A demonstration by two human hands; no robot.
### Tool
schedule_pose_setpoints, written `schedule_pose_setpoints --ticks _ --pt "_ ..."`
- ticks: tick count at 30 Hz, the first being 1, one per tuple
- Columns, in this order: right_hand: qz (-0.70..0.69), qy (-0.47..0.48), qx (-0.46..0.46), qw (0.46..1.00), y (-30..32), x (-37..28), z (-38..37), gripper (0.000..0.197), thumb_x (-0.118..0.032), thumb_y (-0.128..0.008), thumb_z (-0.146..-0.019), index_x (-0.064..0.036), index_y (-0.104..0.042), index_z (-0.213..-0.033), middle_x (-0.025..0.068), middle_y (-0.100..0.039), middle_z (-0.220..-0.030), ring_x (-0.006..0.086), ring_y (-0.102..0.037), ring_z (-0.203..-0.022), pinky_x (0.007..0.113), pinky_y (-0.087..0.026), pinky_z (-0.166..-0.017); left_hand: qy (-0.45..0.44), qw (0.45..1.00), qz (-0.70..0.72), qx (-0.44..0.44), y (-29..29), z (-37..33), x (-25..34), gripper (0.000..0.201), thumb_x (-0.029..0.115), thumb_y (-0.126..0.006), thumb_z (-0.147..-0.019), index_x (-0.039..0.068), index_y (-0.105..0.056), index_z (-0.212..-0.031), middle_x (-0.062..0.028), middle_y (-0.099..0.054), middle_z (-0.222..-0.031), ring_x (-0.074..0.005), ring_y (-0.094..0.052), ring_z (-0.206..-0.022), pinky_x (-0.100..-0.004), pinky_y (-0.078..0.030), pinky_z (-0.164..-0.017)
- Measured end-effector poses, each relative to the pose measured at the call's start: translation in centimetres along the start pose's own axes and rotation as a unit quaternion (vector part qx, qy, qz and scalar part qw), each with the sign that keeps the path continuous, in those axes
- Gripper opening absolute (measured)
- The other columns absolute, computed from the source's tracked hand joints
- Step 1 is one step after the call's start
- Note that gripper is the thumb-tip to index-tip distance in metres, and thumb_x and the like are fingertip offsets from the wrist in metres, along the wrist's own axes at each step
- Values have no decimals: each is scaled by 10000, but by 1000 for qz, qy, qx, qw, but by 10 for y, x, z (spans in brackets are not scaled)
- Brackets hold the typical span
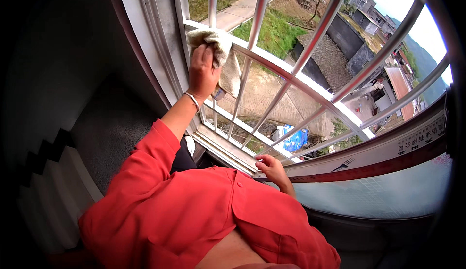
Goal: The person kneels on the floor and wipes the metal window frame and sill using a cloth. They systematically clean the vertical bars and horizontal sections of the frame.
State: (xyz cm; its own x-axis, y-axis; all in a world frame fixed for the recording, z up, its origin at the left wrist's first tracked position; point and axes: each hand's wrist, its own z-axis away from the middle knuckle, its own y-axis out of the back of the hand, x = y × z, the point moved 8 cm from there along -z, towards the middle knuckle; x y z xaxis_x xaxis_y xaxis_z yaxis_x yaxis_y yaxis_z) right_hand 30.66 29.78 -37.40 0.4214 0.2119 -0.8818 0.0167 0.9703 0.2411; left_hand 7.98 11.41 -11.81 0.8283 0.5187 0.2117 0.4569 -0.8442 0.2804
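My left hand [203, 72] is closed round a pale, crumpled cloth [221, 45]. It presses the cloth against the white horizontal rail [272, 64] of the window's metal grille, close to the left window frame. Part of the cloth hangs below the rail, between the bars. A light bracelet [193, 100] circles my left wrist. Lower and to the right, my right hand [274, 171] is beside the edge of the sliding glass panel [364, 196]. Its fingers are loosely bent and apart, with nothing visible in them.
Silvery upright bars [259, 14] cross the window opening. Below them runs the sill track [221, 145]. A pale window frame [158, 41] stands at left, with dark speckled floor [121, 123] and steps [63, 186] beyond. Outside, far below, are a road, grass, roofs and a blue tarp [295, 139].
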Motion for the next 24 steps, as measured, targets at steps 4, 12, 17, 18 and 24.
schedule_pose_setpoints --ticks 4,12,17,18,24 --pt "54 0 15 998 -3 3 4 313 -212 -617 -824 -21 -582 -1070 61 -635 -830 113 -570 -756 249 -459 -686 -38 998 -17 -50 -4 -11 4 329 59 -659 -630 29 -530 -931 -133 -492 -884 -331 -510 -856 -426 -436 -744" --pt "5 10 38 999 9 21 17 286 -192 -619 -822 -9 -595 -1040 42 -613 -782 106 -550 -712 249 -453 -651 -100 992 30 -72 -40 5 79 279 76 -664 -609 59 -512 -842 -125 -475 -831 -309 -532 -743 -390 -464 -649" --pt "7 21 48 999 17 32 25 289 -193 -625 -820 -6 -593 -1038 38 -608 -785 99 -542 -711 246 -452 -649 -181 968 107 -139 -61 17 141 331 139 -692 -606 72 -523 -883 -131 -505 -906 -289 -549 -733 -364 -484 -633" --pt "-8 26 50 998 16 34 27 291 -192 -626 -820 -5 -591 -1041 37 -608 -787 98 -542 -715 246 -452 -650 -169 973 85 -134 -62 16 148 332 140 -694 -605 78 -521 -881 -125 -506 -899 -280 -549 -729 -354 -481 -627" --pt "-31 14 72 997 16 45 41 286 -156 -615 -824 13 -580 -1052 34 -597 -789 89 -530 -722 239 -447 -655 -163 974 92 -127 -61 11 155 328 125 -701 -602 73 -532 -878 -133 -522 -898 -291 -553 -718 -362 -476 -624"
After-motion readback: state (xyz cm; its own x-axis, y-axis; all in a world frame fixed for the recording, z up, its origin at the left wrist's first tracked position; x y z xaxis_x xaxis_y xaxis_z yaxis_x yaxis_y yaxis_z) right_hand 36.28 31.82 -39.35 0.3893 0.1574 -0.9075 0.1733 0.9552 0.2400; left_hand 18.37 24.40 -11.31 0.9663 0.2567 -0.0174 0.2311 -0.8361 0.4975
